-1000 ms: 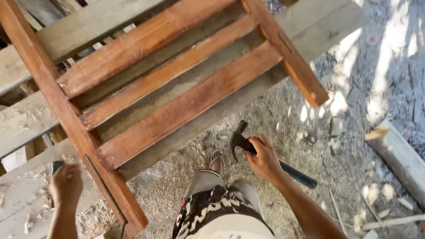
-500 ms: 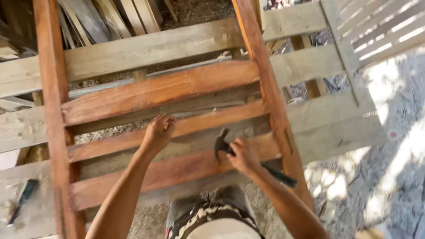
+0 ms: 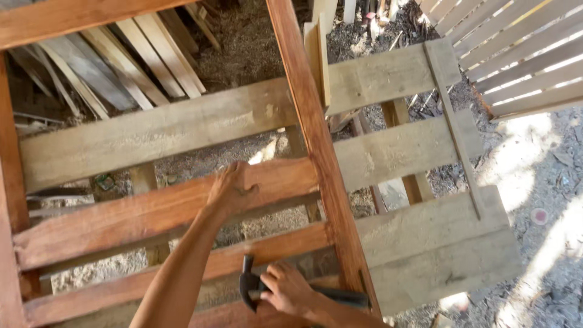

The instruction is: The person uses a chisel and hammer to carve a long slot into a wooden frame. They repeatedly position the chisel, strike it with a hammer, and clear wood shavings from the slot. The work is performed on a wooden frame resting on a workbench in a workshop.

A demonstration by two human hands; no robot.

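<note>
Reddish wooden frame (image 3: pixel 303 121) lies across pale grey planks (image 3: pixel 419 243), its slats running under both hands. The left hand (image 3: pixel 234 189) presses flat, fingers spread and curled over the upper edge of the reddish slat (image 3: pixel 133 215), gripping nothing else. Just nearer the body, the right hand (image 3: pixel 285 290) is closed around a dark hammer (image 3: pixel 249 285), head pointing left over the lower slat (image 3: pixel 273 249), handle running right toward the frame's upright rail (image 3: pixel 331 182). Whether a nail sits below the hammer head is hard to tell from this angle. To do this well, I judge the left hand should brace the slat firmly, fingers clear of the strike line, with short, square blows. Loose boards (image 3: pixel 152 54) lean beyond the hands.
</note>
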